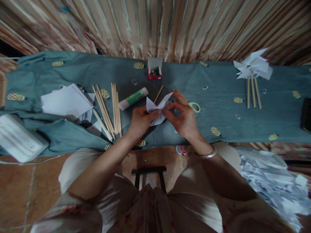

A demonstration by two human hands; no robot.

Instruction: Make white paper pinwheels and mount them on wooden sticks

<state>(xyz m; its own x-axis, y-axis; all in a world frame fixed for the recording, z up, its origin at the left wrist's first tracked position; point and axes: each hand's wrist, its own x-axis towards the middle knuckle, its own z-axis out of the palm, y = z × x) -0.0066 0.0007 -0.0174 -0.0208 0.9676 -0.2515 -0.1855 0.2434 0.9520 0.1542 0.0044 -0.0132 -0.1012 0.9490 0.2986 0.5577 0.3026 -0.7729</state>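
Note:
A white paper pinwheel is held over the near middle of the cloth, its corners folded toward the centre. My left hand pinches it from the left, thumb at the centre. From the right, my right hand grips it with fingertips at the centre; anything small between them is hidden. Just behind the paper lies a single wooden stick. A glue stick with a green label rests left of the paper. Beyond it stands an open red box of small metal pieces. Green scissor handles show beside my right hand.
Wooden sticks and white paper sheets lie to the left, with a white box-shaped object at the far left. Finished pinwheels on sticks lie at the right. Paper scraps fill a bag at lower right.

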